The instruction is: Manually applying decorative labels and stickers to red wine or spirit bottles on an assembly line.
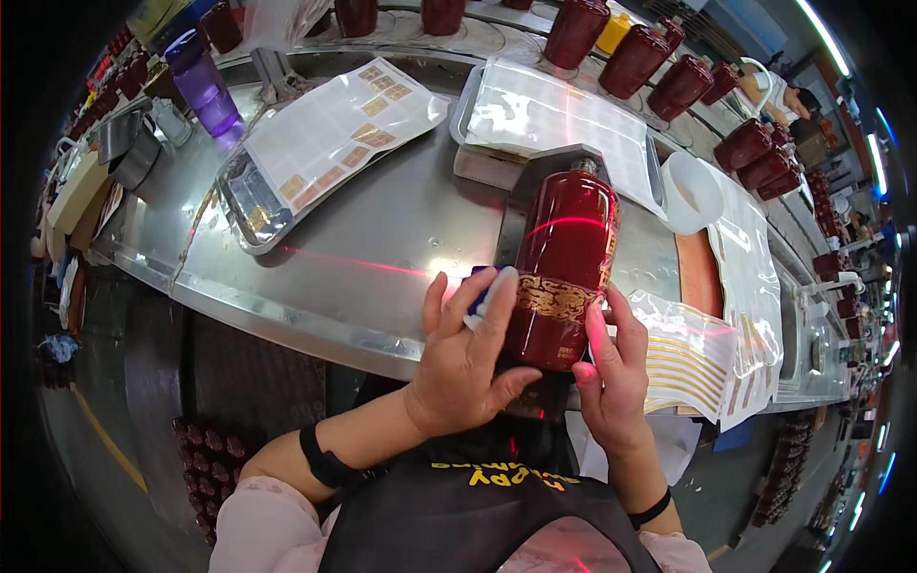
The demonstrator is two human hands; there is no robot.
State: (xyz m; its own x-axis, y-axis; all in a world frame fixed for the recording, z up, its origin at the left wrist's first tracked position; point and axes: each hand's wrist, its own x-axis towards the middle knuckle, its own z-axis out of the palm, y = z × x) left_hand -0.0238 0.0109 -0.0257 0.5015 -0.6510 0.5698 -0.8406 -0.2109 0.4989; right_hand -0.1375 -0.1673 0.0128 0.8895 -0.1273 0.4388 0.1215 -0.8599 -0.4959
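A glossy dark red bottle (568, 224) lies tilted on a dark metal rest (528, 177) in front of me, neck pointing away. An ornate gold band (552, 298) crosses its lower part. My left hand (463, 363) is at the bottle's left side, a small blue-and-white thing (480, 286) tucked between its fingers. One of those fingers wears a pale finger cover. My right hand (616, 382) grips the lower right side of the bottle, thumb near its base. Red laser lines fall over the bottle and the right fingers.
On the steel table, a tray (250, 222) bears a sheet of gold labels (334, 134). White sheets (554, 105) lie behind the bottle, gold strips (683, 368) to its right. A white bowl (692, 193), a purple water bottle (202, 86) and several red bottles (633, 62) stand farther back.
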